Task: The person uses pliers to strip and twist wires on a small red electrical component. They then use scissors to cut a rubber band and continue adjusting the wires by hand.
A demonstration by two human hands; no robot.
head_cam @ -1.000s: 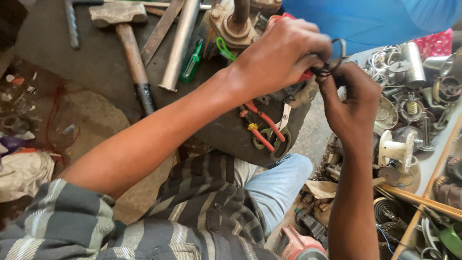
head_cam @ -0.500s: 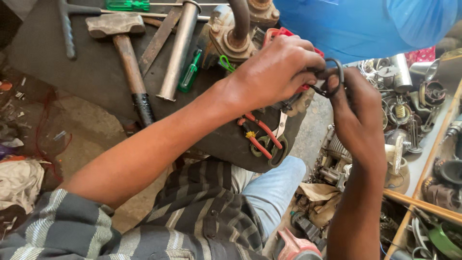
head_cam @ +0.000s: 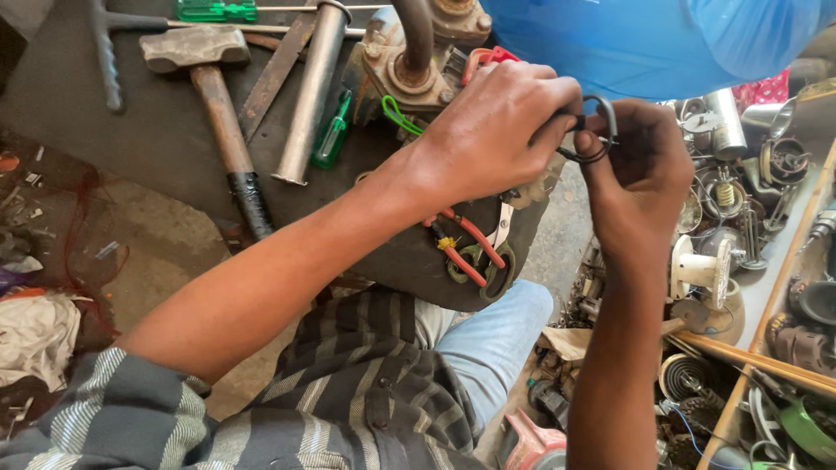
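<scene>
Where both hands meet in the upper right of the frame, a thin black wire loop is pinched.
The left hand and right hand each grip it with fingertips, above the dark worktop; a rusty metal motor sits just left, a wooden-handled hammer and steel tube farther upper left.

Left hand, reaching toward two o'clock, meets the upright right hand, fingertips of both pinched together.
</scene>
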